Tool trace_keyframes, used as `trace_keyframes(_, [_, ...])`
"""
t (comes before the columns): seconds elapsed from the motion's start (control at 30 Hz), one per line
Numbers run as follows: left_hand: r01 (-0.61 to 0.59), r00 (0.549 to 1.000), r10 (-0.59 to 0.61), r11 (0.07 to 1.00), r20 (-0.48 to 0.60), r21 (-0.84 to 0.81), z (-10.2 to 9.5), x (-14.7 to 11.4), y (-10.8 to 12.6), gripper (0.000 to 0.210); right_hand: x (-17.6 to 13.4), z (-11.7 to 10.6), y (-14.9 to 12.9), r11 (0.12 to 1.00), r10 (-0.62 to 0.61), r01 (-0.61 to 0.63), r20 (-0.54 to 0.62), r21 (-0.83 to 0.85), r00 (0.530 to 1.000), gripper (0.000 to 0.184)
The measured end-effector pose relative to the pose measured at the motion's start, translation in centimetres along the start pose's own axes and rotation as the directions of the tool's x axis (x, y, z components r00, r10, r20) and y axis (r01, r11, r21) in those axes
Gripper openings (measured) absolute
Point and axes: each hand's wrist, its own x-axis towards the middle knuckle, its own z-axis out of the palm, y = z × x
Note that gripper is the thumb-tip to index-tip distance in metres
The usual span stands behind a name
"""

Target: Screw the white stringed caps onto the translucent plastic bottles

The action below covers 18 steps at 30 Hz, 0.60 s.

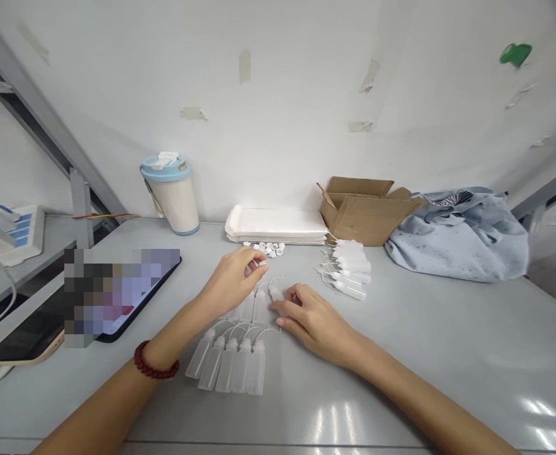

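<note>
- The small clear bottle point(275, 292) lies on the table point(415, 354), partly covered by the right hand point(301, 316); its curled fingers touch the bottle, probably to steady it, though I cannot tell whether they grip.
- The left hand point(237, 278) seems to pinch a white cap point(262, 262), fingers nearly together, suiting so small a piece.
- Loose caps point(272, 249) sit just beyond, within easy reach.
- Nearer, five bottles point(230, 366) lie side by side, perhaps for order.

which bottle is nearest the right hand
The rightmost bottle of the middle row, partly hidden by the right hand; its neighbours lie further left, the front five nearer the camera, the pile by the carton further right.
</note>
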Motion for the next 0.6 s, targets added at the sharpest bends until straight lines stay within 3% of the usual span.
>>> trace_keyframes(0.13, [0.198, 0.976, -0.161, 0.933, 0.146, -0.299, 0.0, -0.6, 0.3, 0.024, -0.2, -0.1, 0.9, 0.988, 0.076, -0.075, 0.002, -0.132, 0.997, 0.024])
trace_keyframes(0.23, [0.282, 0.945, -0.188, 0.882, 0.266, -0.378, 0.2, -0.8, 0.1, 0.023, -0.7, -0.4, 1.4, 0.987, 0.109, -0.114, -0.049, -0.109, 0.993, 0.018])
trace_keyframes(0.4, [0.365, 0.891, -0.189, 0.839, 0.413, -0.403, 0.0, -1.2, 0.5, 0.023, -1.2, -1.7, 1.5, 0.953, 0.217, -0.148, -0.257, 0.263, 0.942, 0.01])
trace_keyframes(0.47, [0.371, 0.89, -0.184, 0.822, 0.417, -0.432, 0.0, -1.4, 0.9, 0.023, -1.3, -2.2, 1.1, 0.894, 0.285, -0.165, -0.245, 0.417, 0.927, 0.012])
trace_keyframes(0.6, [0.323, 0.921, -0.12, 0.766, 0.37, -0.556, 0.4, -1.6, 1.5, 0.021, -1.5, -2.4, 0.3, 0.776, 0.316, -0.184, -0.12, 0.603, 0.941, 0.012])
